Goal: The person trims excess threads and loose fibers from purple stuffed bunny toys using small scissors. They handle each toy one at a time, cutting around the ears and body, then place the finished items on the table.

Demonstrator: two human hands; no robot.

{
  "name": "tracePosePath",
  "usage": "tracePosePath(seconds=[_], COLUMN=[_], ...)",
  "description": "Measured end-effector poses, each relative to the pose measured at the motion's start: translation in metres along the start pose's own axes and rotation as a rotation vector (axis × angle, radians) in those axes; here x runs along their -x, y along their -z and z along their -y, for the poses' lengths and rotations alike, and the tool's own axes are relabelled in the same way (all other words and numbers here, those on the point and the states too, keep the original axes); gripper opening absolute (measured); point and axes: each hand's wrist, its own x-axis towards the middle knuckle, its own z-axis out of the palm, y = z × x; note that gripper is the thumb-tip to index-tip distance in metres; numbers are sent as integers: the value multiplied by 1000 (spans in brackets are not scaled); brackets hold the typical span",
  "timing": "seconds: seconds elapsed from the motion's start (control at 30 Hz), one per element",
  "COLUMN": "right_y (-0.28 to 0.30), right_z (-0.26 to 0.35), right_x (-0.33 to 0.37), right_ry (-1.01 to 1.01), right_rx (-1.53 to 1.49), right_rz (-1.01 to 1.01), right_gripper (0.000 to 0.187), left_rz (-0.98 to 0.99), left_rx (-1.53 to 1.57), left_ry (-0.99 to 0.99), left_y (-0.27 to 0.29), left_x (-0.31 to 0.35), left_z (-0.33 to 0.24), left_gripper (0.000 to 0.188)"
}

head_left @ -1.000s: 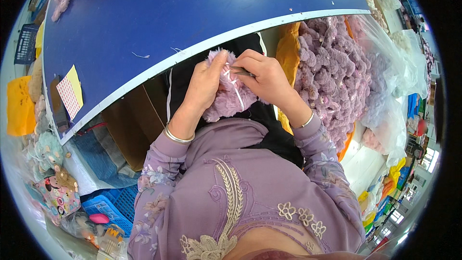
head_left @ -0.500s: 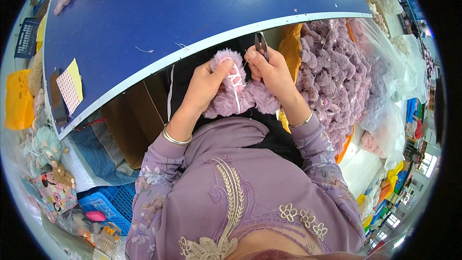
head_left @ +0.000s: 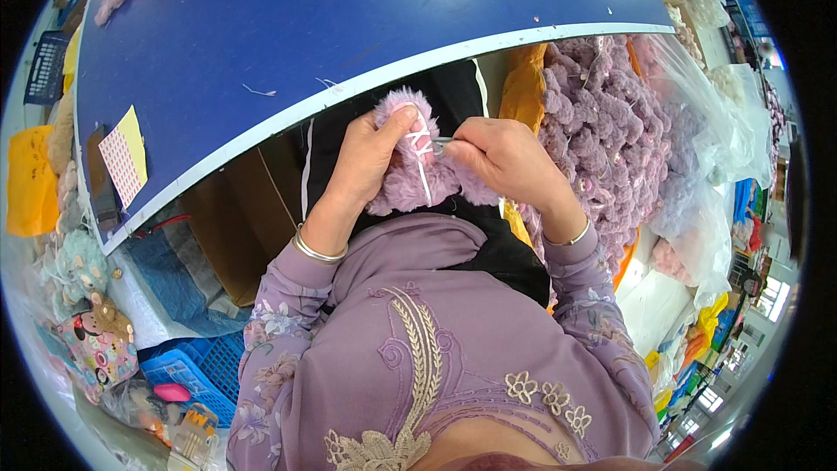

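- Left hand [head_left: 364, 155]: closed on the fur piece [head_left: 403, 190], gripping its left side with the thumb pressed on the upper face, near the white lacing [head_left: 425, 146].
- Right hand [head_left: 510, 155]: fingers pinched together around a metal tool [head_left: 443, 142], most of which the hand hides.
- The tool's tip points left and reaches the lacing; whether it has caught a strand is too small to tell.
- The fur piece is fluffy and lilac, and lies between the two hands, directly right of the left palm and just left of the right fingertips.
- Its laced pink strip faces up, with the white lacing crossing in the upper part and running down as a single line toward the lower edge.
- More lilac fur shows just below the right hand; whether it belongs to the same piece cannot be told.
- Both hands work above the lap, over black cloth [head_left: 514, 255], on the near side of the blue table [head_left: 261, 26].
- Each wrist wears a metal bangle, the left one [head_left: 318, 249] and the right one [head_left: 571, 235].
- Right of the right hand is a big pile of lilac fur [head_left: 602, 126], with a yellow bag [head_left: 524, 83] along its left side.
- On the table, well apart from the hands, lie a sticker sheet [head_left: 125, 157] at the left end and a scrap of thread [head_left: 259, 91] nearer the middle.
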Motion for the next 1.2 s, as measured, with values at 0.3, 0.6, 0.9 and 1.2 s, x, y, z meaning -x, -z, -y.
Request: tracePosePath(seconds=[0.3, 0.6, 0.9, 1.2], right_y=[-10, -10, -10, -27], right_z=[-10, -9, -11, -8], right_x=[-2, -3, -4, -16], right_ry=[7, 3, -8, -211], right_rx=[78, 60, -17, -539], right_rz=[-35, -44, -49, -162], right_gripper=[33, 33, 28, 19], left_rz=[-27, 3, 24, 48], left_rx=[-15, 15, 40, 6], left_ry=[12, 4, 0, 49], left_y=[2, 0, 2, 3], left_x=[1, 3, 3, 4], left_z=[2, -1, 1, 0], left_gripper=[25, 26, 27, 27])
